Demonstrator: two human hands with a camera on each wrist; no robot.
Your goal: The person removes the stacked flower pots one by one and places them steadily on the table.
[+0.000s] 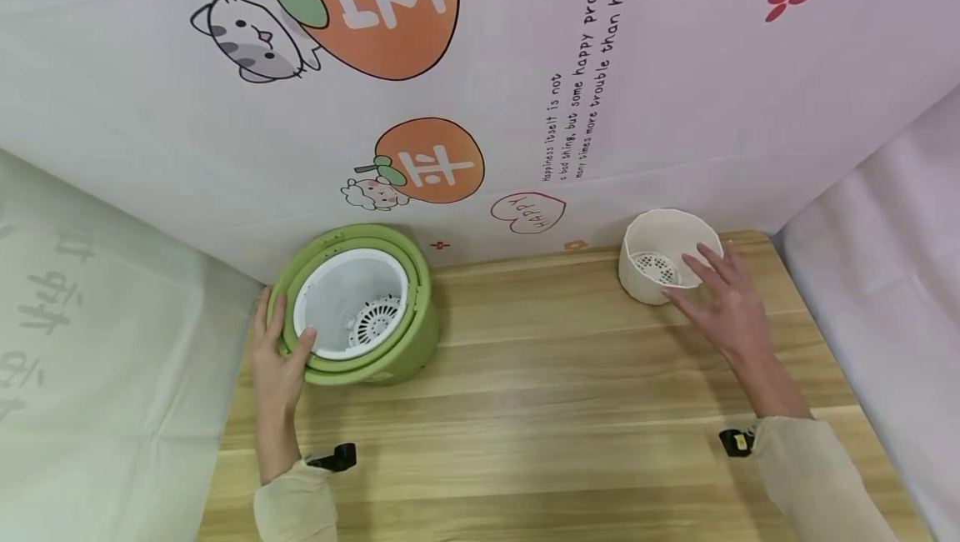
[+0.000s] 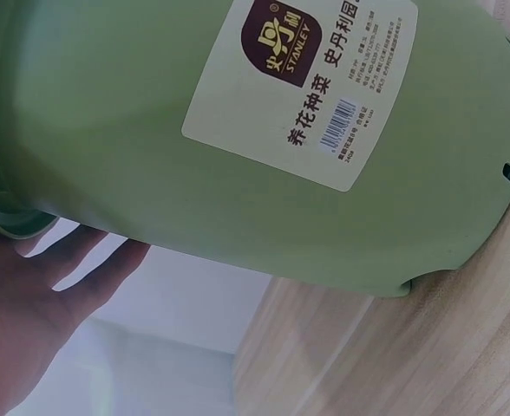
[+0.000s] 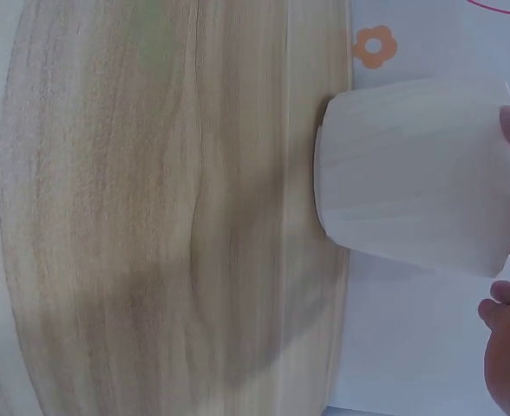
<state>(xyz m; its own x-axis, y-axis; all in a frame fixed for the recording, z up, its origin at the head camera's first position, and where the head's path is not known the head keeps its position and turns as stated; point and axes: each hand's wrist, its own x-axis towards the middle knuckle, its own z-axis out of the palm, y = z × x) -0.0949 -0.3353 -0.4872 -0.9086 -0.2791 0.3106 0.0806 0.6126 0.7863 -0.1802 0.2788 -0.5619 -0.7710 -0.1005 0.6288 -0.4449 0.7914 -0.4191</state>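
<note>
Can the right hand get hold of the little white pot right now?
Probably yes. The right hand is already at the white pot, fingers over its rim, and nothing on the table lies between them.

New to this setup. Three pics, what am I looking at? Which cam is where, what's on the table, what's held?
No machine here: a person works with bare hands. The wide picture comes from a head camera; the other two from cameras on each wrist. On the wooden table stand a green pot with a white perforated insert, and a separate white pot. The left hand grips the green pot's rim; its wrist view shows the pot's labelled side. The right hand, fingers straight, reaches over the white pot's rim, holding nothing.
</note>
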